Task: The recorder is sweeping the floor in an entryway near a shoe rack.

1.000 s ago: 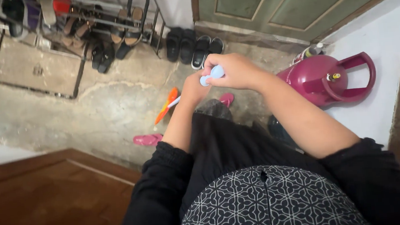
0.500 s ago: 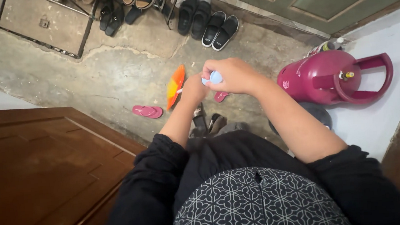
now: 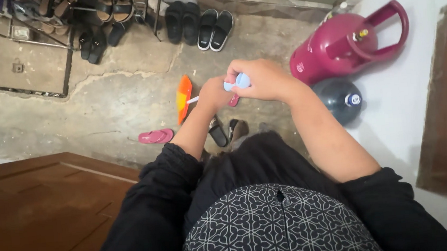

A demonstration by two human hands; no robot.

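- Right hand [image 3: 262, 79] closed around a pale blue handle end [image 3: 240, 80]; left hand [image 3: 214, 93] gripping the thin white shaft just below it.
- Orange broom head [image 3: 183, 98] down at the concrete floor [image 3: 126, 104].
- Nearby: pink flip-flop [image 3: 156, 136], black slides [image 3: 215, 29], magenta gas cylinder [image 3: 342, 47], dark water jug [image 3: 338, 99], wooden door [image 3: 33, 209] at left.

Only labels here, no signs, screens or packages. Magenta gas cylinder [image 3: 334, 47], right of and beyond the fingers [image 3: 240, 71]: small pale printed patch [image 3: 300, 66] on its side facing them. Dark water jug [image 3: 338, 98], right of the fingers, nearer the body: white-and-blue round cap sticker [image 3: 354, 100].
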